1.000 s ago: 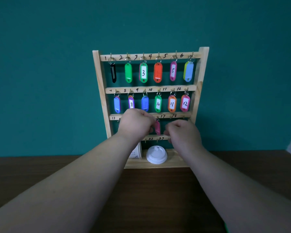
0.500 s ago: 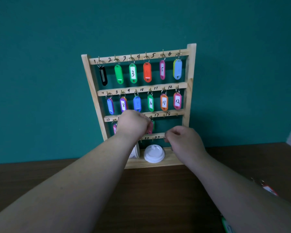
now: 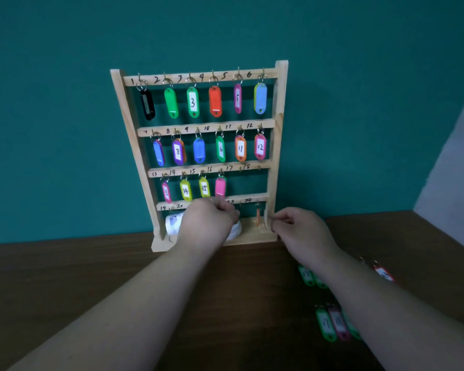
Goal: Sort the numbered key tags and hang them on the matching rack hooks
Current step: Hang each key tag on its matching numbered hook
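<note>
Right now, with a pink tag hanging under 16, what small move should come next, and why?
Probably the right hand should go to the loose tags on the table and pick up the green tag, which seems to read 17. The third rail is filled as far as the pink tag, while hook 17 beside it is bare. That hand also looks empty and is nearest the pile.

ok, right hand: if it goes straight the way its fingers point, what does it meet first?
Likely the rack's right upright, close ahead of the right hand; the orange tag hangs just beyond. Depth unclear.
</note>
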